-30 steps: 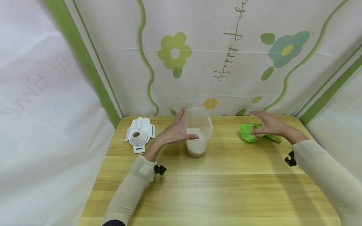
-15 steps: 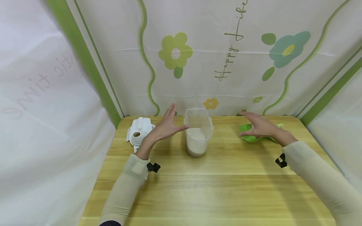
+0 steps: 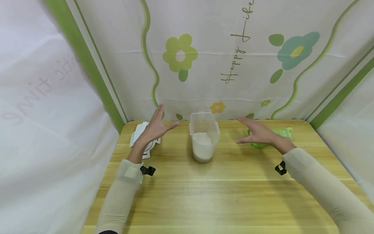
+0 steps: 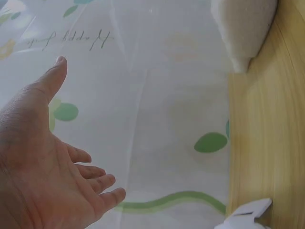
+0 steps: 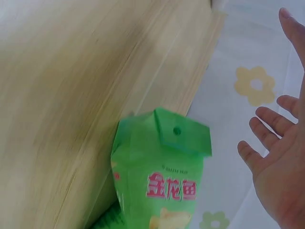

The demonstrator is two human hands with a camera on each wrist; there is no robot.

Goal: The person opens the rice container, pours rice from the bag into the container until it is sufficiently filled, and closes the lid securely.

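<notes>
My left hand (image 3: 153,129) hovers, fingers spread, over the white plastic lid (image 3: 138,131) at the table's left. It touches nothing, and it hides part of the lid and its round spout. In the middle stands a clear plastic container (image 3: 204,122), upright and uncovered, partly filled with white grains (image 3: 202,149) that look like rice. On the other side my right hand (image 3: 257,131) is held in the air with thumb and fingers apart and nothing in it. Behind it lies a crumpled green bag (image 3: 285,132), partly hidden; red characters show on the bag (image 5: 162,176) in the right wrist view.
All these things are on a wooden table (image 3: 216,198). A white curtain (image 3: 122,71) printed with flowers and lettering hangs right behind the table's back edge. More of the same white cloth closes off both sides.
My left hand has moved left, away from the container's side to above the lid. My right hand has shifted left from over the green bag toward the container. Container, lid and bag stay put.
</notes>
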